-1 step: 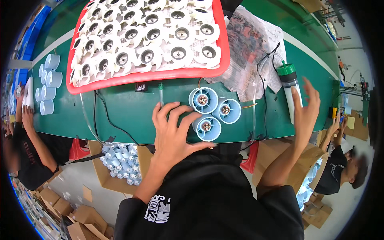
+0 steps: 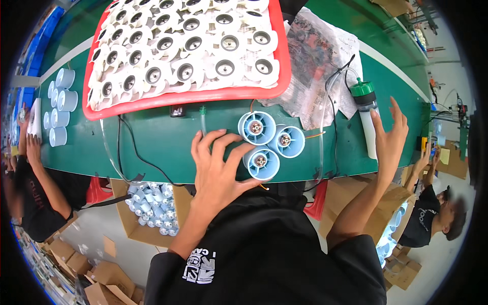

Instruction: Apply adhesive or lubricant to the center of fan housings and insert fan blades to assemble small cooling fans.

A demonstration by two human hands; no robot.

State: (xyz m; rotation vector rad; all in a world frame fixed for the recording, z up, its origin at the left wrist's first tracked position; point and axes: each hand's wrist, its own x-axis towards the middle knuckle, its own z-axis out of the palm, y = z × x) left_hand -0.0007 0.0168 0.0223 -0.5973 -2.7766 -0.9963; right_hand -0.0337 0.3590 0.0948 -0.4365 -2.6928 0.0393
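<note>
Three light-blue round plastic housings, each with a metal motor shaft at its centre, stand clustered at the table's near edge: a far one, a right one and a near one. My left hand is spread beside them, index finger and thumb on either side of the near housing's left side. It looks to be touching, not gripping. My right hand is raised with fingers apart, next to a dispensing syringe with a green cap and white barrel. Nothing shows in that hand.
A red tray of white fan wheels fills the far side. Printed paper, a black cable and clear tubes lie about. More blue housings stand left; boxes of parts flank me. People work at both sides.
My left thumb has drawn in toward the near housing. The fingers of my right hand have shifted slightly by the syringe. The whole view has moved a little.
</note>
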